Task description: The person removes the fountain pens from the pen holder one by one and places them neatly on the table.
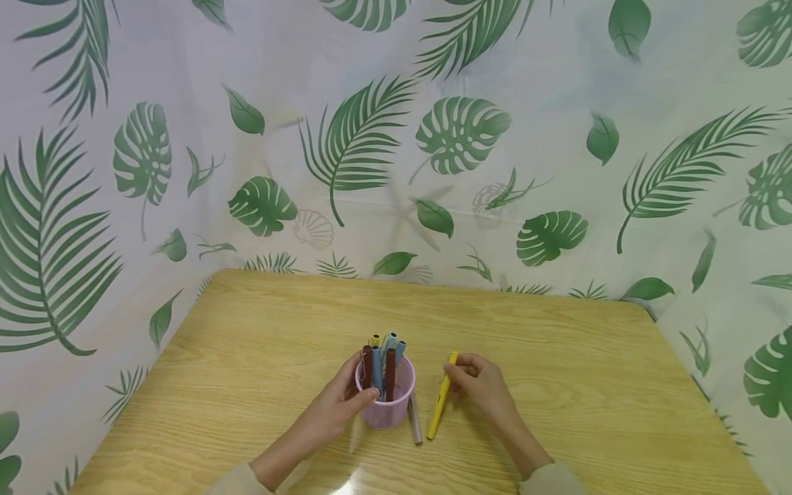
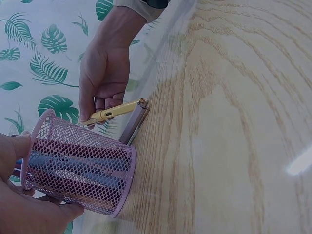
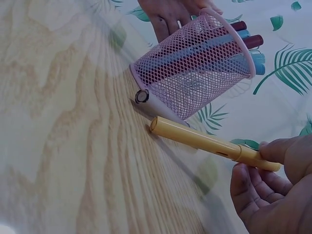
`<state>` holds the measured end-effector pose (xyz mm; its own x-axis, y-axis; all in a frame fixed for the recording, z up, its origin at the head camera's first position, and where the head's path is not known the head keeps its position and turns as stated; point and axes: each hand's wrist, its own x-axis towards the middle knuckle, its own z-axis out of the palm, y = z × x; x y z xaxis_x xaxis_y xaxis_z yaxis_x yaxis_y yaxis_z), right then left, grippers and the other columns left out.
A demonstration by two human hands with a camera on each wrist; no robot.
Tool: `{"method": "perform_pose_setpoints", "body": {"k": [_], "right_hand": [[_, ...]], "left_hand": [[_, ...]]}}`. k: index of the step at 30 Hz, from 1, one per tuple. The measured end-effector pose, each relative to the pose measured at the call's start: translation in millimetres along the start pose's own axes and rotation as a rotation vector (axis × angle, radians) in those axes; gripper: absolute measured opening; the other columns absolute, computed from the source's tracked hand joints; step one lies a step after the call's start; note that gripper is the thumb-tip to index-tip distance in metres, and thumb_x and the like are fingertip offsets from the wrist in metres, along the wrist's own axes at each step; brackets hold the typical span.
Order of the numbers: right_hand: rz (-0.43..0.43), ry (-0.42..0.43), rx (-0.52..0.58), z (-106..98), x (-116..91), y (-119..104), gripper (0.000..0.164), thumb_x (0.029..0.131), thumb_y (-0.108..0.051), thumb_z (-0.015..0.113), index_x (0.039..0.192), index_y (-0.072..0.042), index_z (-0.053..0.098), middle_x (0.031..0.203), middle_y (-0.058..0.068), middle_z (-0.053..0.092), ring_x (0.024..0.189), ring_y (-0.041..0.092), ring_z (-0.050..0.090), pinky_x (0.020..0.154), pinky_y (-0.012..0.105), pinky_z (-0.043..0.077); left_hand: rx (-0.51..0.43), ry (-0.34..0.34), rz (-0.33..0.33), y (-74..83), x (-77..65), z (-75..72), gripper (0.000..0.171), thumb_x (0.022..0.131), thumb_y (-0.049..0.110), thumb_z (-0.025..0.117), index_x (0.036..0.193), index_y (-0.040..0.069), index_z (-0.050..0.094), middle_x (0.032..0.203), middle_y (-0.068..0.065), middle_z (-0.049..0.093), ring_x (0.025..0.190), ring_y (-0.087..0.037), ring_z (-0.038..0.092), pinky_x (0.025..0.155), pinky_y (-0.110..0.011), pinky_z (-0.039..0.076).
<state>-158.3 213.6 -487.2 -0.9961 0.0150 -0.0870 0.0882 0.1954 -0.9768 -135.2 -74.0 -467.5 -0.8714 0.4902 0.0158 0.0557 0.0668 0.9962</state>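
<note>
A pink mesh pen cup (image 1: 385, 414) stands upright on the table and holds several pens (image 1: 390, 375) in dark red, blue and yellow. My left hand (image 1: 337, 405) grips the cup from the left, thumb at the near rim and fingers round the far side. To the right of the cup, my right hand (image 1: 485, 392) pinches a yellow pen (image 3: 195, 137) by one end between thumb and fingers. The pen's other end slants toward me, low over the wood; whether it touches cannot be told. Beside the cup's right side lies a grey pen (image 1: 415, 421), close to the yellow one.
The wood-grain table (image 1: 260, 330) reaches back to a pale wall covering (image 1: 371, 227) printed with green leaves. That covering also runs along the left and right sides. A bright glare spot (image 1: 346, 483) shows at the near edge.
</note>
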Motion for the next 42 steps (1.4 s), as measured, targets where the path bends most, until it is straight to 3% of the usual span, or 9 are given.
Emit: {"method": "perform_pose_setpoints", "body": {"k": [9,23,42], "right_hand": [[0.008,0.035,-0.035,13,5,3,0.025,0.099,-0.01,0.071,0.113,0.01,0.065,0.077,0.008,0.066,0.063,0.016,0.06,0.054,0.022,0.052],[0.039,0.075,-0.106,23,5,3,0.036,0.098,-0.01,0.072,0.12,0.017,0.063,0.075,0.01,0.067,0.059,0.016,0.061,0.05,0.02,0.052],[0.072,0.077,-0.031,30,3,6,0.028,0.097,-0.005,0.071,0.115,0.015,0.064,0.074,0.012,0.066,0.057,0.016,0.061,0.046,0.02,0.051]], "left_hand": [[-0.004,-0.002,-0.001,-1.8,0.9,-0.1,0.075,0.109,0.018,0.055,0.164,0.0,0.009,0.165,-0.032,0.017,0.151,-0.045,0.022,0.122,-0.05,0.024],[-0.002,0.002,-0.001,-0.8,0.4,-0.2,0.074,0.109,0.018,0.055,0.164,-0.001,0.009,0.165,-0.032,0.016,0.151,-0.045,0.022,0.122,-0.05,0.023],[-0.003,0.014,0.003,-0.2,0.0,1.4,0.075,0.108,0.017,0.056,0.164,-0.002,0.009,0.164,-0.034,0.016,0.151,-0.047,0.023,0.122,-0.05,0.023]]}}
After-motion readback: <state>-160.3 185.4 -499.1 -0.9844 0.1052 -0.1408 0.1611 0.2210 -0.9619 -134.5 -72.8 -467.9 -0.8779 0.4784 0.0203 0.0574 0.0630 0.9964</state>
